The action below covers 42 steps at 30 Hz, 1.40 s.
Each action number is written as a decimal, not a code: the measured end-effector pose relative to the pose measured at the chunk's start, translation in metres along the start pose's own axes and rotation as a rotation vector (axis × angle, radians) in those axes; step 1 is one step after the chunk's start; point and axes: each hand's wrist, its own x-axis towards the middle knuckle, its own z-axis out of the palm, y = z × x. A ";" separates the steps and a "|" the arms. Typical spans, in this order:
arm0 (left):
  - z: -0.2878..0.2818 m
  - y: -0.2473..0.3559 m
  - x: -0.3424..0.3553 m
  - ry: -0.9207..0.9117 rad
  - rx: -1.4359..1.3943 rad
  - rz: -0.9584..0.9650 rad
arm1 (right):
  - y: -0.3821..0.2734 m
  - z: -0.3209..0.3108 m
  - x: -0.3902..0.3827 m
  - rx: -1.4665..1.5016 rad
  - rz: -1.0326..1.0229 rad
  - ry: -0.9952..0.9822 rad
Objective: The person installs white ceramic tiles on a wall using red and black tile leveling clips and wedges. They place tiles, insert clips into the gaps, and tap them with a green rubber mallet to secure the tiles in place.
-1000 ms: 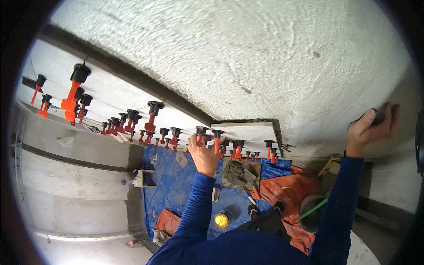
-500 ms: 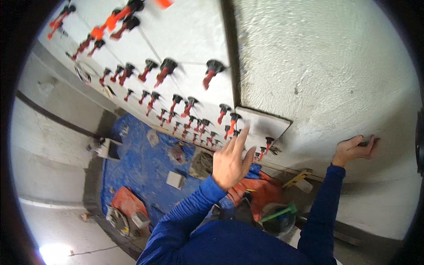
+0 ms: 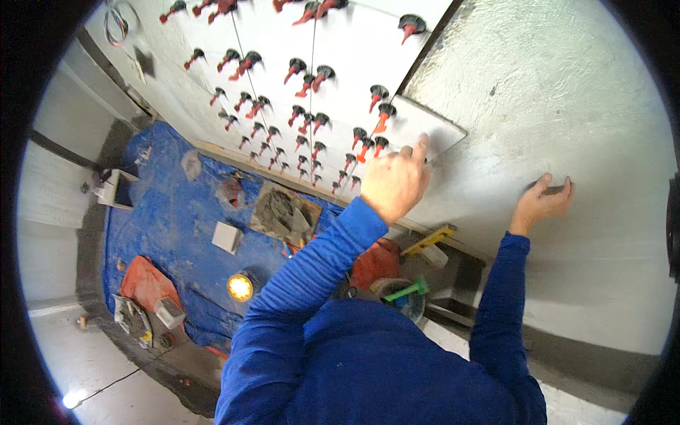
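Rows of white wall tiles (image 3: pixel 368 49) carry red-and-black tile levelling clips (image 3: pixel 377 95) along their joints. At the lower right of the tiled area, a smaller white tile (image 3: pixel 425 122) borders the bare rough wall. My left hand (image 3: pixel 397 180) is at this tile, its index finger stretched over the face and the other fingers curled. Its palm side is hidden, so whatever it may hold does not show. Farther right, my right hand (image 3: pixel 544 204) is close to the wall, fingers bent round a thin dark object (image 3: pixel 554 189) that I cannot identify.
A blue tarp (image 3: pixel 177 205) covers the floor, bearing a board of grey mortar (image 3: pixel 280 212), a white square piece (image 3: pixel 227 237) and a lit round lamp (image 3: pixel 240 287). A yellow spirit level (image 3: pixel 428 241) and a bucket with a green-handled tool (image 3: pixel 407 290) are below my arms.
My left hand, raised with fingers spread before, is now at the small tile with most fingers curled. My right hand stays near the wall. The view has shifted, bringing the lamp into sight.
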 end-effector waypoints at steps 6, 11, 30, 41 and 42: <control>0.033 -0.096 -0.168 -0.284 -0.410 -0.178 | -0.122 -0.051 -0.024 0.342 -0.139 -0.294; 0.041 -0.266 -0.418 -0.777 -0.076 -0.767 | -0.218 -0.025 -0.018 0.415 -0.402 -0.456; -0.034 -0.339 -0.716 -0.310 -0.250 -1.480 | -0.264 0.038 -0.039 0.496 -0.407 -0.310; 0.091 -0.235 -0.616 -1.005 -0.044 -1.095 | -0.272 0.043 -0.053 0.654 -0.204 -0.252; 0.103 -0.223 -0.615 -1.087 0.032 -1.168 | -0.269 0.046 -0.054 0.639 -0.228 -0.232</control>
